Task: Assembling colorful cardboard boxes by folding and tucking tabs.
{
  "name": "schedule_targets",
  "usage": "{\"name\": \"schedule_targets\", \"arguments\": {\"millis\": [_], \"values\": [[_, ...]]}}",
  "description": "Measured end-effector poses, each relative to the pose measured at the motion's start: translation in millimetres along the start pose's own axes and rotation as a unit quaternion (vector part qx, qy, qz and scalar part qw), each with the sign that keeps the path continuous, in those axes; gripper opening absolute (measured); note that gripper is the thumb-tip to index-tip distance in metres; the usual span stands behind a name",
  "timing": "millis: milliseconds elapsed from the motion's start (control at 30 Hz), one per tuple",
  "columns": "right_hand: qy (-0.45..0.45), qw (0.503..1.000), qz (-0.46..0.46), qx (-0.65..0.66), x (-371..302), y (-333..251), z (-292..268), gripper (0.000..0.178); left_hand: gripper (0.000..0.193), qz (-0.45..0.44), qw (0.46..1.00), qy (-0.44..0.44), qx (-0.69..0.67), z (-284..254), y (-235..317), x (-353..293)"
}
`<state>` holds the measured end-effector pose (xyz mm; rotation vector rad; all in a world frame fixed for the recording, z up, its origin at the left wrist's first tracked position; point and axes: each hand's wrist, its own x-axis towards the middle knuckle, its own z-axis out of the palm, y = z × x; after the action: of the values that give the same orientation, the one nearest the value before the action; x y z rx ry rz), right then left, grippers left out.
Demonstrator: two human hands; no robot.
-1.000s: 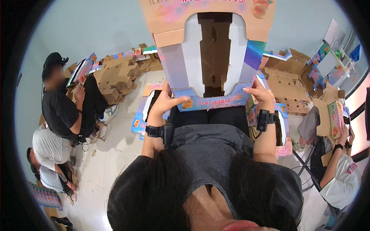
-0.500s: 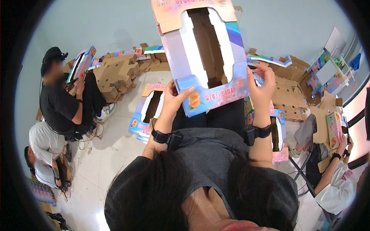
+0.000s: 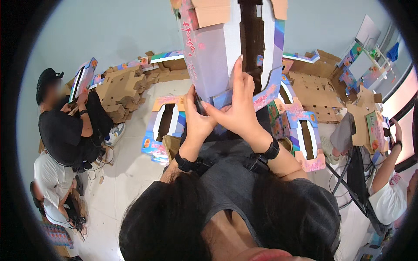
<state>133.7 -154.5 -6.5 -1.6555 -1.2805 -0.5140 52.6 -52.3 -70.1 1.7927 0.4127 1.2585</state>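
Note:
A printed cardboard fruit box (image 3: 207,65) in lilac, blue and pink is up in front of me. A long opening with white edges runs along its upward face, and tan flaps show at its far end. My left hand (image 3: 196,122) grips the near left corner, its fingers up along the box's side. My right hand (image 3: 241,104) is closed at the same corner, thumb pressed beside the left thumb and index finger stretched over the white edge of the opening. The right hand hides part of the near end flap.
Similar boxes stand on the floor left (image 3: 148,141) and right (image 3: 298,135) of my knees. Flattened brown cardboard lies stacked at the far left (image 3: 119,91) and far right (image 3: 311,89). A person in black (image 3: 63,135) handles a box at the left; others in white sit nearby and at the right.
My right hand has left the box's right side and come across to the near left corner. The box has turned and tilted, showing its left side more.

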Motion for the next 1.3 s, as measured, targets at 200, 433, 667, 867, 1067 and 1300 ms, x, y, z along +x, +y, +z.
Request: {"name": "schedule_targets", "arguments": {"millis": [200,433,667,867,1067,1300], "values": [[0.059,0.996,-0.004,0.072,3.3,1.3,-5.5,0.125,0.100,0.056,0.998,0.005,0.037,7.8,14.4,2.2],[0.100,0.993,-0.020,-0.057,15.7,21.7,-36.4,0.111,0.127,0.115,0.974,-0.176,0.081,-1.6,20.4,3.6],[0.119,0.963,0.002,-0.240,16.5,94.4,-105.1,0.091,0.037,-0.002,0.978,-0.207,0.002,-48.1,-20.5,10.2],[0.061,0.936,0.083,-0.337,-19.1,174.9,-149.7,0.089,0.020,-0.168,0.975,-0.144,0.010,-105.7,-53.5,14.6],[0.048,0.928,0.117,-0.351,-61.4,176.3,-178.8,0.098,0.035,-0.146,0.984,-0.089,0.053,-128.2,-69.1,21.4],[0.056,0.901,0.001,-0.431,-55.1,171.4,-203.3,0.106,0.037,-0.080,0.993,-0.085,0.026,-104.6,-57.2,25.7]]}}
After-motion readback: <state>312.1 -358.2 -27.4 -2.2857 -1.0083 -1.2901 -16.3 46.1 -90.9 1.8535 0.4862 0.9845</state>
